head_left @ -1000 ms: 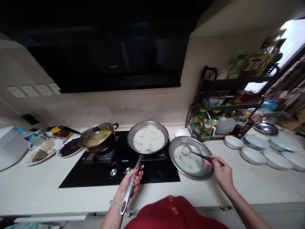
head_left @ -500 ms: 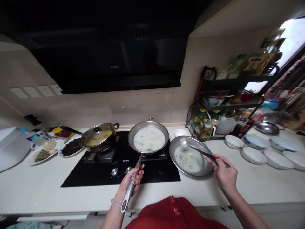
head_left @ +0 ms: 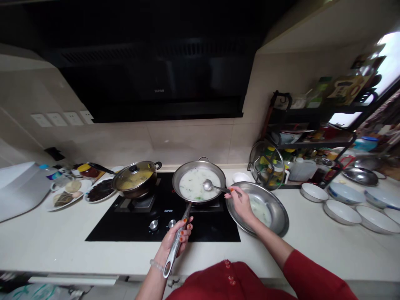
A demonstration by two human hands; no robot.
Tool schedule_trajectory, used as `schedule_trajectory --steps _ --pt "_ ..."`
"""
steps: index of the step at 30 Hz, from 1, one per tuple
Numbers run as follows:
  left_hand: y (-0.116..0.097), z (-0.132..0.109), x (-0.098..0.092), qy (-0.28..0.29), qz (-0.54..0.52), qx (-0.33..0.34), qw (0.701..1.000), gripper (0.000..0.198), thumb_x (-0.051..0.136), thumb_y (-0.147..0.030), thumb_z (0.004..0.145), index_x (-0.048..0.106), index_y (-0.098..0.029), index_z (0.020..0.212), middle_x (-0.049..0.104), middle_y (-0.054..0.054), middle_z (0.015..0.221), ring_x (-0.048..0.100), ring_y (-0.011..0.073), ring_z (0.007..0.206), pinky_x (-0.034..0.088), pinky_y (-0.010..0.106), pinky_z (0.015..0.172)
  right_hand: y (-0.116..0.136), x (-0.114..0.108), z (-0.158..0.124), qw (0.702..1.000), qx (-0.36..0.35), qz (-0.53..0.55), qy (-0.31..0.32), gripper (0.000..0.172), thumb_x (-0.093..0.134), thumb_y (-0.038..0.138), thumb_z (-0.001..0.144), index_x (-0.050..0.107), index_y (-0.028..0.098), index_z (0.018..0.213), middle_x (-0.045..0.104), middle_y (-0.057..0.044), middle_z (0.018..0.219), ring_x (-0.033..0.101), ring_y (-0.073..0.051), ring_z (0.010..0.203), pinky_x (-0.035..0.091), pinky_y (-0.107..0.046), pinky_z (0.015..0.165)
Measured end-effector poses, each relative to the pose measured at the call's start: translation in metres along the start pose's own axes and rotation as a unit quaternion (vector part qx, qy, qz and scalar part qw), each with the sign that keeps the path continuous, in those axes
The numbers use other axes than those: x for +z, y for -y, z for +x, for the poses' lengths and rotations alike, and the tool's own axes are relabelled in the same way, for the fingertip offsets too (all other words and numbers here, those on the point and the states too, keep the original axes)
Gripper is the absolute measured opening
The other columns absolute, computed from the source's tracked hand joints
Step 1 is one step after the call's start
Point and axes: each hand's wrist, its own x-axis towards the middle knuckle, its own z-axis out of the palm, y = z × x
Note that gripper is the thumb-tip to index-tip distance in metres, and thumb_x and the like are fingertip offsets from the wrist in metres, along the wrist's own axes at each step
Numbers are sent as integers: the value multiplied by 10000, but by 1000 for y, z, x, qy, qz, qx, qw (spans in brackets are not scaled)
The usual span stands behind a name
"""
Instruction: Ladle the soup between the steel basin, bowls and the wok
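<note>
My left hand (head_left: 178,236) is closed around the long metal handle of a frying pan (head_left: 176,177) on the right burner. White soup with green bits (head_left: 193,180) fills much of the pan. In my right hand (head_left: 240,201) is a ladle (head_left: 207,185) with a dark handle, its bowl over the soup at the pan's right side. Whether the ladle's bowl touches the soup I cannot tell. Below my right forearm, a wide metal basin (head_left: 276,210) on the counter holds more of the white soup, partly hidden by the hand and arm.
A lidded pot (head_left: 137,179) occupies the left burner of the black stove (head_left: 131,229). Plates of food (head_left: 67,196) lie farther left. Several white bowls (head_left: 342,211) stand at right, by a seasoning rack (head_left: 315,143). A glass lid (head_left: 265,162) leans there.
My right hand has carried the ladle leftward from over the basin to over the frying pan. The left hand keeps its hold on the pan handle. The view has shifted slightly.
</note>
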Motion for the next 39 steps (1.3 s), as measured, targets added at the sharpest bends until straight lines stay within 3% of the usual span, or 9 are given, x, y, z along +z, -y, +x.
schedule_trajectory --steps 5,11,15,23,39 --pt "0 0 0 10 15 -3 1000 283 511 -160 876 545 -91 1148 489 7 717 388 3 440 322 81 341 -21 16 7 1000 13 -3 17 280 571 461 758 647 208 851 695 -26 615 701 -249 662 535 -387 730" --pt "-1 1 -3 13 21 -10 1000 262 531 -161 868 553 -98 1122 497 2 706 383 1 429 302 84 341 -21 15 15 986 87 115 -87 254 643 423 677 625 185 765 686 -31 686 692 -218 566 551 -328 623" --pt "-1 0 -3 9 11 -16 1000 230 484 -169 896 553 -88 1101 499 2 706 366 0 414 302 86 334 -17 9 17 976 99 152 -118 199 655 347 636 621 183 744 688 -42 801 677 -183 530 556 -303 588" --pt "0 -1 -2 1 1 -7 1000 268 386 -190 942 528 -51 1121 489 16 717 386 7 422 301 88 333 -13 0 15 968 106 181 -134 42 639 257 623 614 227 638 669 -32 801 660 -179 545 590 -336 625" --pt "-1 0 -6 2 11 -6 1000 261 414 -196 932 510 -70 1139 490 4 725 350 -6 405 288 82 325 2 -17 10 952 132 235 -145 66 691 225 603 626 217 608 660 -18 740 653 -181 569 602 -350 668"
